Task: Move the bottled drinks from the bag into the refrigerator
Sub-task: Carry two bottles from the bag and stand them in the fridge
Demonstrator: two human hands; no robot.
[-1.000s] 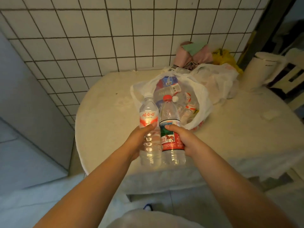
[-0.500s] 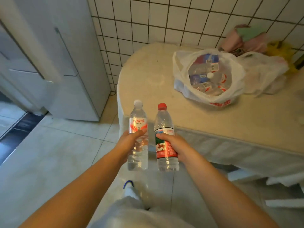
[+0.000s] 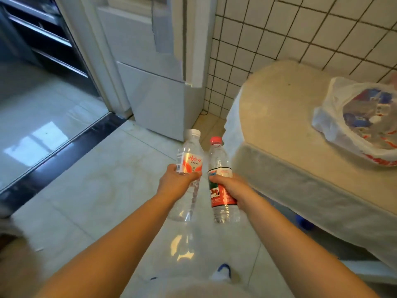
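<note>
My left hand point(image 3: 174, 183) grips a clear water bottle with a white cap and an orange-and-white label point(image 3: 189, 162). My right hand point(image 3: 231, 189) grips a second clear bottle with a red cap and a red label point(image 3: 218, 155). Both bottles are held upright over the floor, side by side. The white refrigerator point(image 3: 159, 89) stands ahead, against the tiled wall, its doors closed. The white plastic bag point(image 3: 326, 117) lies on the table at the right with several more bottles inside.
The round table point(image 3: 279, 117) with a pale cloth stands to my right, its edge close to my right arm. A dark threshold strip point(image 3: 64, 151) crosses the glossy tiled floor at the left. A doorway frame point(image 3: 92, 50) rises left of the refrigerator.
My view has swung left from the table toward the refrigerator. Both hands carried their bottles off the table and now hold them over the floor, nearer the refrigerator.
</note>
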